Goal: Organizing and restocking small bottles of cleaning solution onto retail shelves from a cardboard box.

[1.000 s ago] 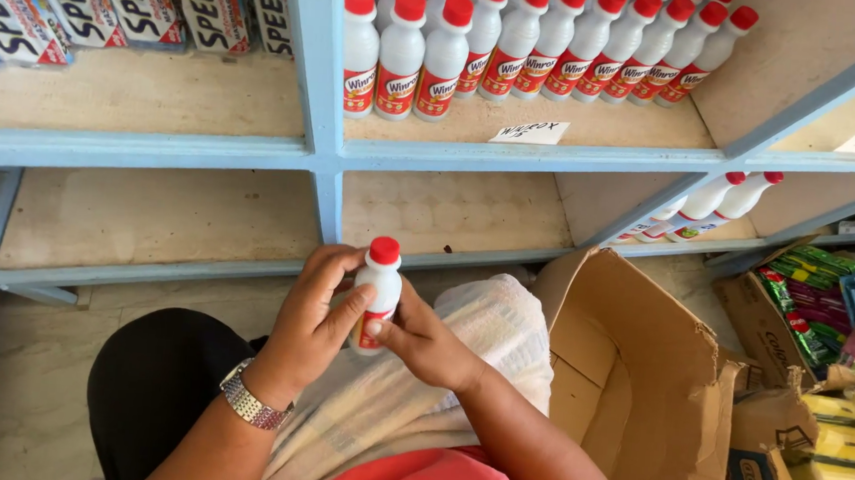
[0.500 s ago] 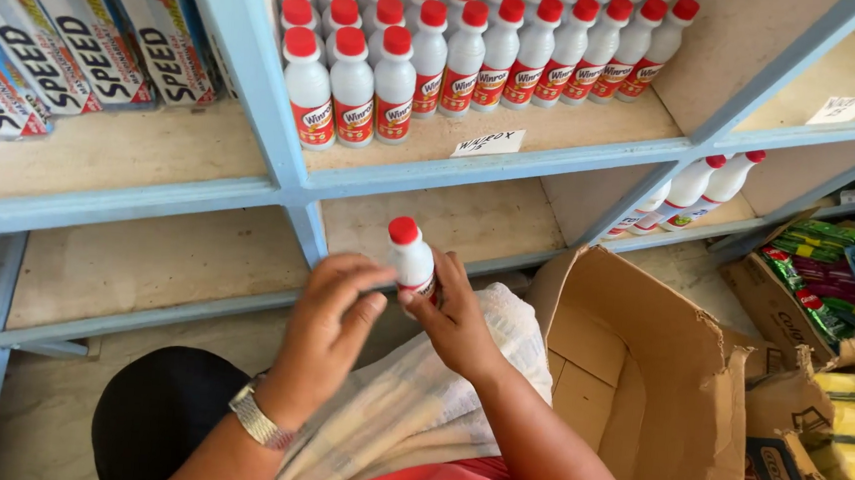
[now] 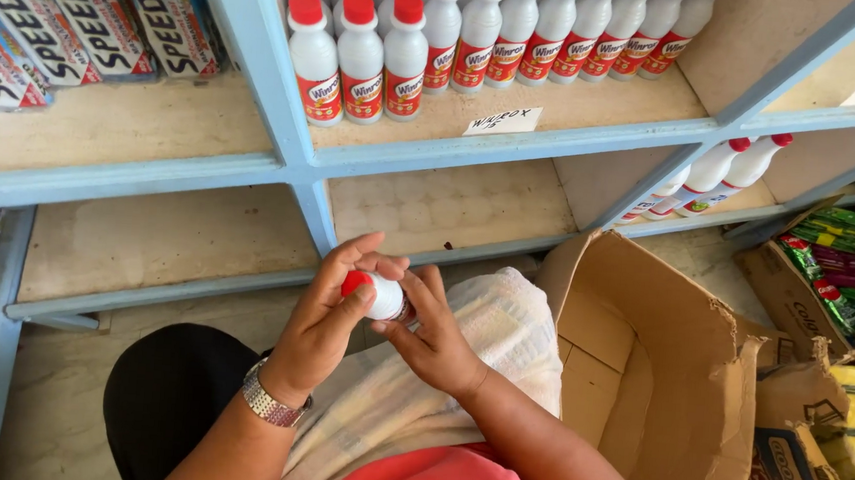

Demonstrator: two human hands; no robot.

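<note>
Blue shelving, head view: white red-capped bottles in rows on the upper shelf, packets to their left. Open carton at right. Left hand and right hand, each grip closed around one bottle, tipped cap-forward above the lap.

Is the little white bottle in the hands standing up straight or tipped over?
Tipped. The white bottle lies slanted between the left hand and the right hand, and its red cap points toward the camera instead of straight up.
</note>
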